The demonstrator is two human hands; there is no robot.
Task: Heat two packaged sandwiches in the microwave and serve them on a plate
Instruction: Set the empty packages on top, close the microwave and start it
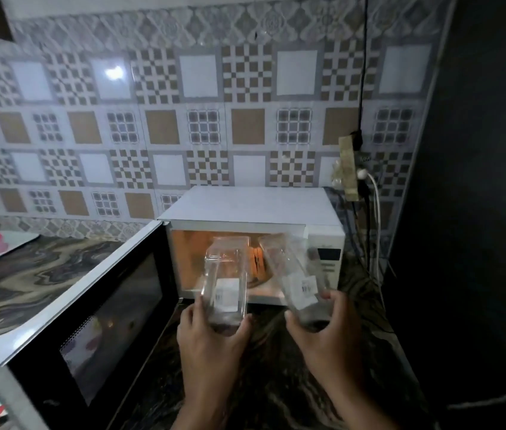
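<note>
Both hands' clear sandwich packs [226,280] point lengthwise toward the open microwave [255,243].

Dim, softly blurred wide-angle view, orange glow inside the microwave [230,262], glare on wall tile [114,72].

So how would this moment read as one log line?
left hand: holds clear pack | right hand: holds second pack | microwave: door open, lit

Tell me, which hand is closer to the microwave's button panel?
The right hand. It holds a clear package just below and in front of the button panel. The left hand holds the other package farther left, in front of the open, lit microwave.
</note>
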